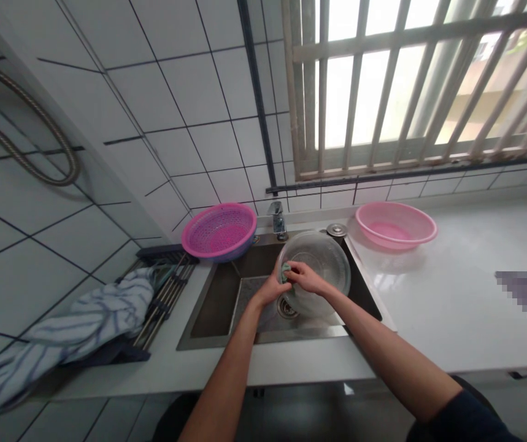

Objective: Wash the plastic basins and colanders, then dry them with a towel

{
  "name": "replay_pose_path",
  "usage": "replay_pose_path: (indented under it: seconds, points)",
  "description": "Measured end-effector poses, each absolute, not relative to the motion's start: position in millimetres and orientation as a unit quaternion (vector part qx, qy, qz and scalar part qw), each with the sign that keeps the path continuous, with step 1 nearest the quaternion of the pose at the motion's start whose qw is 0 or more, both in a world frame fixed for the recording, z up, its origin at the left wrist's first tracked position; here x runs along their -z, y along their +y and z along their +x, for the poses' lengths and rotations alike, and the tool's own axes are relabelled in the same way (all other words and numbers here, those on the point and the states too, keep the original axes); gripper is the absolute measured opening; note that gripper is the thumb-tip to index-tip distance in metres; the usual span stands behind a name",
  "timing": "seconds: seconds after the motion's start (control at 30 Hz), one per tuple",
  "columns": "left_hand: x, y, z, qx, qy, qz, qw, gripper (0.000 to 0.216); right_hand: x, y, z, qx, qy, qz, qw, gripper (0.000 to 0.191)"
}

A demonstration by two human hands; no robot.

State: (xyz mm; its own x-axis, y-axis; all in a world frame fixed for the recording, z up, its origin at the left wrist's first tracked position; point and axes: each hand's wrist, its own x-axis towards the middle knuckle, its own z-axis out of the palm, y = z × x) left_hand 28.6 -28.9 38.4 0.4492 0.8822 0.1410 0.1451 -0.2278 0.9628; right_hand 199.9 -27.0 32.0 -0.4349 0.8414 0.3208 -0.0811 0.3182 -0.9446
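White wall tiles and a barred window [410,86] back a pale kitchen counter [451,294] with a stainless steel sink [212,301] set into it. Over the sink's drain [286,307], a person tilts a clear, ribbed plastic basin [321,270]. The left hand [272,287] grips its near rim, fingers curled around the edge, while the right hand [307,277] is closed on a small greenish cloth [285,271] pressed against the basin's inner wall. Behind the sink stand a chrome tap [278,218] and a round metal cap [336,230]. A magenta plastic colander [219,231] sits at the sink's far left corner; a pink plastic colander [396,224] rests on the counter to the right, well apart from the hands. At left, a blue-and-white striped towel [74,325] drapes over a dark wire drying rack [166,288]. A metal hose [28,141] loops across the wall.
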Motion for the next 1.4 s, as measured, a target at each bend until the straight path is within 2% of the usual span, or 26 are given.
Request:
replay_pose_path:
  seconds: [0.1,0.27,0.33,0.4,0.53,0.6,0.67,0.83,0.9,0.97,1.1,1.17,1.23,1.4]
  points:
    - [-34.2,-27.2,27.5,-0.341,0.372,0.681,0.531,0.1,-31.1,-23.1,206.2,-0.53,-0.634,-0.303,0.475,0.025]
    - [-30.9,-29.4,27.7,-0.328,0.363,0.636,0.597,0.107,-30.6,-3.3,229.4,-0.521,-0.402,-0.396,0.64,0.039]
    - [-30.5,-30.9,29.0,-0.314,0.376,0.615,0.618,0.106,-31.7,-0.5,235.7,-0.498,-0.365,-0.411,0.67,0.041]
    - [-30.6,-31.5,30.6,-0.313,0.384,0.611,0.617,0.106,-33.3,-4.5,234.5,-0.504,-0.413,-0.4,0.645,0.039]
    - [-31.5,-30.4,31.6,-0.329,0.379,0.625,0.599,0.101,-35.1,-22.9,215.1,-0.548,-0.62,-0.321,0.461,0.032]
    - [-32.0,-29.7,30.5,-0.329,0.38,0.636,0.585,0.097,-34.8,-28.1,207.5,-0.559,-0.653,-0.3,0.414,0.032]
    - [-32.4,-29.7,29.1,-0.335,0.38,0.646,0.571,0.099,-34.4,-26.7,207.7,-0.562,-0.627,-0.313,0.439,0.033]
    - [-32.7,-32.6,30.1,-0.338,0.356,0.623,0.609,0.103,-34.7,-9.1,231.2,-0.47,-0.478,-0.435,0.601,0.036]
    - [-32.5,-33.2,31.9,-0.326,0.364,0.609,0.624,0.101,-35.3,-7.6,235.0,-0.442,-0.47,-0.454,0.615,0.035]
    - [-32.4,-33.0,33.2,-0.323,0.378,0.612,0.615,0.098,-35.8,-12.2,230.5,-0.458,-0.513,-0.431,0.585,0.034]
    - [-34.1,-32.3,33.0,-0.329,0.381,0.639,0.581,0.081,-34.6,-28.9,210.8,-0.546,-0.643,-0.315,0.435,0.027]
    - [-36.4,-32.8,32.1,-0.329,0.375,0.651,0.572,0.076,-33.2,-32.8,205.9,-0.567,-0.657,-0.292,0.402,0.027]
    - [-38.4,-33.5,31.7,-0.337,0.371,0.654,0.566,0.081,-32.7,-30.0,207.6,-0.575,-0.618,-0.313,0.437,0.031]
    - [-35.7,-35.0,31.6,-0.344,0.356,0.617,0.611,0.097,-36.3,-9.8,227.8,-0.532,-0.378,-0.402,0.642,0.043]
